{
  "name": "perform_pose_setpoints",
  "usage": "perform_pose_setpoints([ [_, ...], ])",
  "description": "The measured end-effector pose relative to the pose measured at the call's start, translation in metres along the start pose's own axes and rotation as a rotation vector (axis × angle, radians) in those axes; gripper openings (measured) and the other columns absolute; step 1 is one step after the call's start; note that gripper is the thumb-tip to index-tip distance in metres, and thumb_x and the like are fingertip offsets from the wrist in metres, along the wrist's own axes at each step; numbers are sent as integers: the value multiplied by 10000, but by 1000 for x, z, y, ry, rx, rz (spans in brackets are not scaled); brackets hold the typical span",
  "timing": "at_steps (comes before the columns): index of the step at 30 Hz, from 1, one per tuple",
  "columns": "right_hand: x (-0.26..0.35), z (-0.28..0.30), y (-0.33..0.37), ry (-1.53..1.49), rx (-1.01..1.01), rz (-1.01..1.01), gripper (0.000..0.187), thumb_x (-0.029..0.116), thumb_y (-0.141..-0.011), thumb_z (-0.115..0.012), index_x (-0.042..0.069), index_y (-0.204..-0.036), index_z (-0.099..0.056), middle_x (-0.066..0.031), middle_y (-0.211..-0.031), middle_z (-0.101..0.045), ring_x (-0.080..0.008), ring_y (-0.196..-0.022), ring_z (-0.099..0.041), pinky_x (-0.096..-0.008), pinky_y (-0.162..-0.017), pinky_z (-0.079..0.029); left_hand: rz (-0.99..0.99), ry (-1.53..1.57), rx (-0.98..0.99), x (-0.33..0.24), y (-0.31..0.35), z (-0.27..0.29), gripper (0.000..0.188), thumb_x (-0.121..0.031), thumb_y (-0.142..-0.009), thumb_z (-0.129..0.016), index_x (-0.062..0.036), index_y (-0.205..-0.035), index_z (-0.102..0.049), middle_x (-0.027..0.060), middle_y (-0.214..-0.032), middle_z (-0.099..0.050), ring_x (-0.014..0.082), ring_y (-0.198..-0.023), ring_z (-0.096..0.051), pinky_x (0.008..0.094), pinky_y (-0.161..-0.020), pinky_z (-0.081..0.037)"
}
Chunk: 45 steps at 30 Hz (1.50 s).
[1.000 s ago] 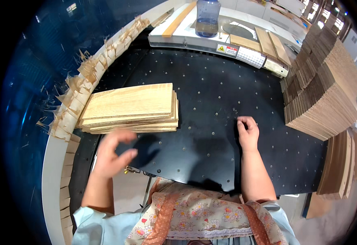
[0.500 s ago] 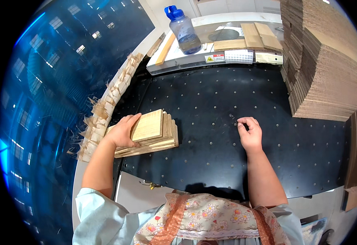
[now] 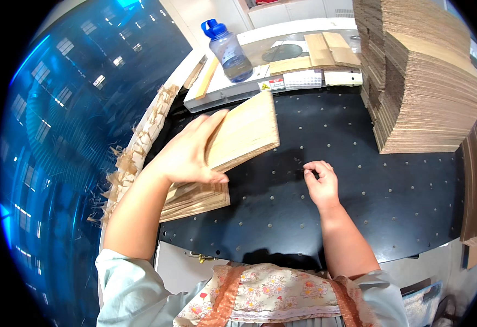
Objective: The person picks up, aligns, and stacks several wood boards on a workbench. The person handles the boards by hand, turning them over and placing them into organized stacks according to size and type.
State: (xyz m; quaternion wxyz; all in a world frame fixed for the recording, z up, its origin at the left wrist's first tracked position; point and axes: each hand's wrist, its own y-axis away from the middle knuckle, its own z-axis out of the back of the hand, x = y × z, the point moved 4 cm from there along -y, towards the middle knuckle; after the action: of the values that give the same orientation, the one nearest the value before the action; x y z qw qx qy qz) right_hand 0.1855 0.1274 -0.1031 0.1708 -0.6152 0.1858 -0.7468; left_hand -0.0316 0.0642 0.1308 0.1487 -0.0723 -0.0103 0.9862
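Note:
My left hand (image 3: 186, 150) grips a pale wooden board (image 3: 247, 129), fingers over its far side and thumb at its near edge. The board is raised and tilted above a short stack of similar boards (image 3: 200, 200) at the left of the black table. My forearm and hand hide part of that stack. Over the middle right of the table, my right hand (image 3: 323, 184) is loosely curled, thumb and forefinger drawn together, with nothing visible between them.
The black table (image 3: 358, 212) is dotted with small studs. Tall stacks of brown boards (image 3: 429, 103) rise at the right. Beyond stands a grey ledge with a blue-capped bottle (image 3: 232, 57) and several wooden strips (image 3: 319, 52). A blue panel (image 3: 80, 136) and frayed tape (image 3: 140, 144) border the left.
My left hand has lifted the top board off the stack, moving it up and to the right. My right hand stays curled in nearly the same place. The whole view has shifted slightly.

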Motion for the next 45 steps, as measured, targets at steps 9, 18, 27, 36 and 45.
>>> perform_pose_setpoints([
  [9, 11, -11, 4, 129, 132, 82, 105, 56, -720, -637, 64, -823, -653, -93, -843, -624, -314, -885, -563, -392, -801, -475, -83, -388, 129, 55, -97, -61, 1111, -299, -493, -872, -87, -1426, -306, 184, -1208, -468, 371, -1126, -463, 410, -988, -391],
  [18, 0, -15, 3, 180, 205, 36, 127, 72, -716, -640, 65, -841, -658, -81, -863, -626, -295, -876, -567, -392, -808, -467, 98, -228, 509, 133, -125, -151, 1237, -372, -502, -892, -90, -1463, -166, 202, -1279, -441, 382, -1243, -404, 421, -1040, -374],
  [27, -2, -16, 3, 199, 264, -31, 146, 80, -723, -643, 77, -868, -657, -70, -911, -619, -284, -938, -558, -397, -859, -449, 197, -325, 630, 142, -125, -169, 1319, -470, -510, -879, -64, -1486, -90, 221, -1335, -398, 385, -1266, -394, 412, -1052, -374],
  [36, 1, -16, 4, 159, 254, -12, 141, 76, -717, -651, 70, -858, -649, -70, -889, -608, -281, -924, -556, -398, -850, -451, 225, -327, 629, 137, -128, -172, 1301, -445, -520, -882, -25, -1478, -108, 241, -1337, -411, 390, -1244, -421, 400, -1045, -381],
  [45, 0, -16, 6, 156, 219, 16, 143, 78, -705, -647, 71, -847, -650, -63, -875, -599, -268, -909, -555, -388, -850, -451, 234, -328, 644, 133, -129, -172, 1312, -391, -508, -900, -27, -1476, -92, 228, -1357, -397, 397, -1258, -406, 413, -1061, -368],
])
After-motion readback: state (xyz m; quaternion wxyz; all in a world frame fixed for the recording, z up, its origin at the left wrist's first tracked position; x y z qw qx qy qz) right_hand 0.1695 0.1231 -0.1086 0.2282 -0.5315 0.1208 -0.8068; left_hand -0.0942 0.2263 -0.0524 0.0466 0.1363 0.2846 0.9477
